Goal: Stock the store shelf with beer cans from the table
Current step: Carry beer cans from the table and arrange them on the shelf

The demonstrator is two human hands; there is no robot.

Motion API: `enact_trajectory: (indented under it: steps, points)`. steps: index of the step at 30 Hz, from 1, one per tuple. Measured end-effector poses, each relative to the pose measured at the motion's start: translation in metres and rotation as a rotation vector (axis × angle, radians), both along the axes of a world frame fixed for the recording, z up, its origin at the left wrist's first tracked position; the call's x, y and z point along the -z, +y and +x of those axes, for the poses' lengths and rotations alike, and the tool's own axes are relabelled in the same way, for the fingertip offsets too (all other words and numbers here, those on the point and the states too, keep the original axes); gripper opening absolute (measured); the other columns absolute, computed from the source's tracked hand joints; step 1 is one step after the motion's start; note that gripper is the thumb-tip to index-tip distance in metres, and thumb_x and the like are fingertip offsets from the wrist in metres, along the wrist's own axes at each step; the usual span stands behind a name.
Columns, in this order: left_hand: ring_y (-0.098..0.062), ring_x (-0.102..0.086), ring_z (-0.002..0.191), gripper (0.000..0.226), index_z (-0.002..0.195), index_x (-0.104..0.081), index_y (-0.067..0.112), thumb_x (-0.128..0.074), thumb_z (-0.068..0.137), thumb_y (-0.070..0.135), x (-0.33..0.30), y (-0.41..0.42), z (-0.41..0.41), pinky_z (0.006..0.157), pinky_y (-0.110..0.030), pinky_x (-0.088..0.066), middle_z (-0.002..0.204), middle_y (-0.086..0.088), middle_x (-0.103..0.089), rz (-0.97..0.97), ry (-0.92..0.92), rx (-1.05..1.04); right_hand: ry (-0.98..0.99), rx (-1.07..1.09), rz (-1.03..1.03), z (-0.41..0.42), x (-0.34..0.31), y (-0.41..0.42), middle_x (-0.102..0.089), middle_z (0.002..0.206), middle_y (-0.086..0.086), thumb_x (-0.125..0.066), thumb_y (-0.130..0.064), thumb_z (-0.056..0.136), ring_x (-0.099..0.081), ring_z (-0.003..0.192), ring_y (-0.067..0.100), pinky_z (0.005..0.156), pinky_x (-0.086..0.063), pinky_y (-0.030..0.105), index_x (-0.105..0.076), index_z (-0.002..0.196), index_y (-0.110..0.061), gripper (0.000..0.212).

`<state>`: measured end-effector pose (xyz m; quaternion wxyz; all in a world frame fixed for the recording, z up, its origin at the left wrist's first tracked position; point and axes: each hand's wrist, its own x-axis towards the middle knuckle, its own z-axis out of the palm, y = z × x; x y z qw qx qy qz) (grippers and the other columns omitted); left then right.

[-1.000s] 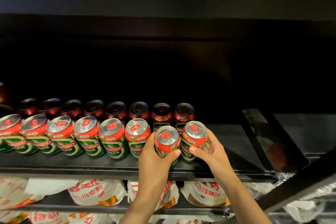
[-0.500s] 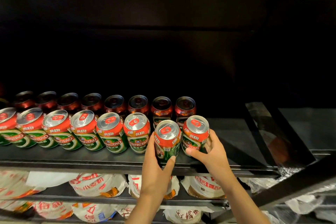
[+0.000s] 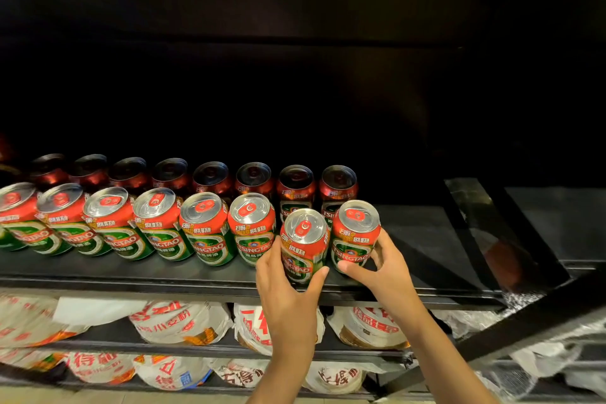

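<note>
Two red-and-green beer cans stand side by side at the right end of the front row on the black shelf (image 3: 164, 272): the left can (image 3: 305, 248) sits nearest the shelf's front edge and is gripped by the left hand (image 3: 288, 292), thumb curled round its right side and fingers round its left, while the right can (image 3: 355, 236), just beside it, is held by the right hand (image 3: 383, 272), thumb pressed on its lower front and fingers wrapped behind. To their left the front row of cans (image 3: 157, 226) runs on, with a darker back row (image 3: 210, 177) behind it. On the lower shelves lie white packets with red print (image 3: 180, 321).
</note>
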<state>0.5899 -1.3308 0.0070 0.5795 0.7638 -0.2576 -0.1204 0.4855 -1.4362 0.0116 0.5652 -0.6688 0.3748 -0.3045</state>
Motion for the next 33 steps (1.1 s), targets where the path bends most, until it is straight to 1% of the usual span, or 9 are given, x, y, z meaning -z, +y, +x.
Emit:
enact_trajectory:
  steps: [4,6,8,11,19,25,28,31,33]
  points:
    - [-0.005,-0.037,0.124,0.071,0.135,-0.038,0.030,-0.076,0.075,0.026,0.002,0.003,0.001,0.102,-0.029,-0.037,0.125,0.017,-0.036,0.008,-0.004,0.033,0.007,0.008,-0.007,-0.001,0.001,0.000,-0.060,0.121,-0.017,-0.081,-0.022,0.072,-0.057,0.112,-0.002,0.090,-0.050,0.020,-0.045,0.129,-0.034,0.069]
    - [-0.006,-0.037,0.127,0.068,0.136,-0.036,0.031,-0.072,0.079,0.024,0.004,0.007,0.003,0.105,-0.033,-0.037,0.133,0.015,-0.039,0.015,0.002,0.073,-0.001,0.012,-0.003,-0.001,0.001,-0.001,-0.060,0.123,-0.016,-0.081,-0.020,0.071,-0.056,0.114,-0.002,0.090,-0.049,0.018,-0.044,0.132,-0.032,0.073]
    - [-0.004,-0.038,0.127,0.067,0.136,-0.035,0.036,-0.070,0.080,0.023,0.005,0.011,0.004,0.105,-0.029,-0.035,0.137,0.013,-0.043,0.011,0.031,0.096,-0.007,0.008,0.001,-0.001,0.001,-0.001,-0.059,0.123,-0.016,-0.082,-0.018,0.070,-0.056,0.114,-0.003,0.086,-0.049,0.012,-0.042,0.133,-0.031,0.075]
    - [0.000,-0.042,0.123,0.066,0.131,-0.036,0.044,-0.073,0.079,0.024,0.003,0.013,0.006,0.099,-0.021,-0.034,0.132,0.017,-0.048,-0.015,0.078,0.099,0.008,-0.010,-0.006,-0.001,-0.001,-0.001,-0.061,0.121,-0.015,-0.081,-0.020,0.071,-0.057,0.112,-0.002,0.083,-0.049,0.011,-0.046,0.131,-0.030,0.070]
    - [-0.005,-0.044,0.120,0.063,0.125,-0.042,0.040,-0.077,0.075,0.025,-0.004,0.003,-0.001,0.096,-0.022,-0.037,0.123,0.015,-0.046,-0.085,0.089,-0.014,0.053,-0.005,-0.018,0.000,0.001,0.000,-0.059,0.122,-0.017,-0.079,-0.024,0.073,-0.056,0.112,-0.003,0.080,-0.047,0.007,-0.044,0.132,-0.032,0.069]
    - [-0.004,-0.043,0.119,0.062,0.122,-0.040,0.040,-0.078,0.074,0.026,-0.002,0.000,-0.004,0.093,-0.019,-0.034,0.121,0.016,-0.044,-0.092,0.080,-0.034,0.059,0.015,-0.016,0.000,0.004,0.000,-0.055,0.128,-0.014,-0.080,-0.025,0.072,-0.053,0.118,0.003,0.098,-0.046,0.025,-0.041,0.134,-0.032,0.074]
    - [0.000,-0.043,0.120,0.063,0.129,-0.043,0.037,-0.076,0.077,0.023,0.002,0.006,0.000,0.096,-0.018,-0.034,0.124,0.017,-0.042,-0.076,0.062,0.007,0.055,0.017,-0.026,0.000,0.005,0.001,-0.055,0.129,-0.013,-0.079,-0.025,0.072,-0.053,0.118,0.004,0.088,-0.048,0.016,-0.041,0.133,-0.032,0.072]
    - [0.007,-0.043,0.117,0.060,0.127,-0.044,0.038,-0.075,0.078,0.022,0.005,0.010,0.003,0.090,-0.006,-0.034,0.120,0.023,-0.043,-0.080,0.064,0.012,0.041,0.017,-0.037,-0.001,0.003,0.001,-0.055,0.126,-0.014,-0.079,-0.029,0.070,-0.054,0.116,0.002,0.080,-0.049,0.009,-0.043,0.130,-0.033,0.070]
    - [0.012,-0.041,0.116,0.059,0.127,-0.046,0.037,-0.075,0.078,0.022,0.004,0.009,0.002,0.084,0.002,-0.034,0.119,0.026,-0.042,-0.088,0.072,0.000,0.032,0.007,-0.028,-0.001,0.001,0.001,-0.058,0.124,-0.015,-0.078,-0.033,0.067,-0.056,0.114,0.000,0.087,-0.049,0.013,-0.045,0.130,-0.032,0.071]
